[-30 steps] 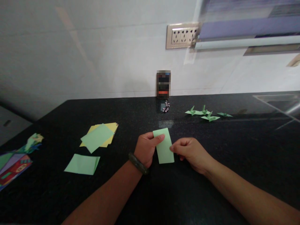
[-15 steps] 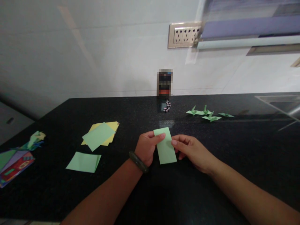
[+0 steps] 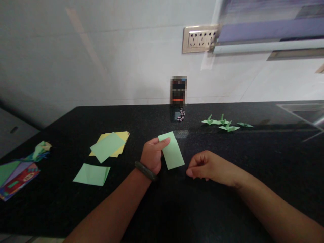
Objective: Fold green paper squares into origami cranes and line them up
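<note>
A narrow, folded piece of light green paper (image 3: 173,154) is held above the counter in my left hand (image 3: 153,157), thumb on its front near the top. To the right of the paper and apart from it is my right hand (image 3: 206,167), fingers curled in and thumb tip against them, with nothing visible in it. Another folded green sheet (image 3: 92,174) lies on the counter to the left. Behind that, a green square sheet (image 3: 108,146) rests askew on a stack of yellow paper (image 3: 122,138).
Several green folded paper cranes (image 3: 227,127) stand at the back right of the black counter (image 3: 162,206). A blurred-out phone-like object (image 3: 178,91) leans on the wall, with a beaded strap (image 3: 181,114). Colourful paper packets (image 3: 21,180) lie far left. A wall socket (image 3: 199,39) is above.
My right hand has let go of the paper's right edge and moved slightly down, its fingers closing. My left hand has shifted a little up and left with the paper, which is now more tilted.
</note>
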Demonstrator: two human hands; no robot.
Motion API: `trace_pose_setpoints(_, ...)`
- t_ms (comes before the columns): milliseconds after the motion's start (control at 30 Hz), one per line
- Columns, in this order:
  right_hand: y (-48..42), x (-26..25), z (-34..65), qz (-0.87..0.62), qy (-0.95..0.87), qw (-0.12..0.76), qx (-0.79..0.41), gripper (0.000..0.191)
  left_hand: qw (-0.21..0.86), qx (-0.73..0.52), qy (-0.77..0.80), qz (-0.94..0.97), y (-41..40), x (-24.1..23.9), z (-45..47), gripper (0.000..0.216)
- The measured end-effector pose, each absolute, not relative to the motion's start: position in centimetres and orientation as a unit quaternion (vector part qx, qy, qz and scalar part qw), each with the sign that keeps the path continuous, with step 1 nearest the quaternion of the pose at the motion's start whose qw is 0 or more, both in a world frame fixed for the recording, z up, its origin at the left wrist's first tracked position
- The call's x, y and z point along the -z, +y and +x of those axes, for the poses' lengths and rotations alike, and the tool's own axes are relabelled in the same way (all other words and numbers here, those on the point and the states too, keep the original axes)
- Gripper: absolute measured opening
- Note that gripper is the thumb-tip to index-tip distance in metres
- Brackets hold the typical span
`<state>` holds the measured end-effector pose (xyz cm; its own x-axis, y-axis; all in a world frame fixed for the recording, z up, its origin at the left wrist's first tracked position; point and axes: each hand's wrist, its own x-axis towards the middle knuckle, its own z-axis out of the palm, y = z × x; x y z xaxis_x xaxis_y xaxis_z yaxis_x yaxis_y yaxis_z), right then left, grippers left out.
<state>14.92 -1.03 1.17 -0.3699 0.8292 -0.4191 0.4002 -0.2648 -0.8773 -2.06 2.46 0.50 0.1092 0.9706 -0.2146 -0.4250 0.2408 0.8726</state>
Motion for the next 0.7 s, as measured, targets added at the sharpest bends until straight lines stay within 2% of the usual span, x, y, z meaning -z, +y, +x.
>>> trace_pose_setpoints(100, -0.8, -1.2, 14.9, -0.528, -0.539, 0.332, -0.566, 0.027, 0.714, -0.44, 0.404, 0.365, 1.9, -0.3, -1.7, 0.024)
trace_pose_setpoints(167, -0.7, -0.7, 14.5, -0.522, -0.506, 0.388, -0.567, 0.028, 0.729, -0.392, 0.398, 0.396, 1.4, -0.1, -1.5, 0.023)
trace_pose_setpoints(433, -0.7, 0.1, 14.2, -0.515, -0.418, 0.505, -0.552, 0.028, 0.68, -0.325, 0.445, 0.483, 0.8, 0.2, -0.9, 0.025)
trace_pose_setpoints(633, 1.2, -1.8, 17.1, -0.496, -0.289, 0.66, -0.485, 0.028, 0.561, -0.318, 0.49, 0.586, 1.2, 0.9, -1.0, 0.029)
trace_pose_setpoints(700, 1.4, -2.0, 17.4, -0.493, -0.287, 0.643, -0.51, 0.029, 0.537, -0.354, 0.497, 0.583, 1.3, 1.0, -1.0, 0.034)
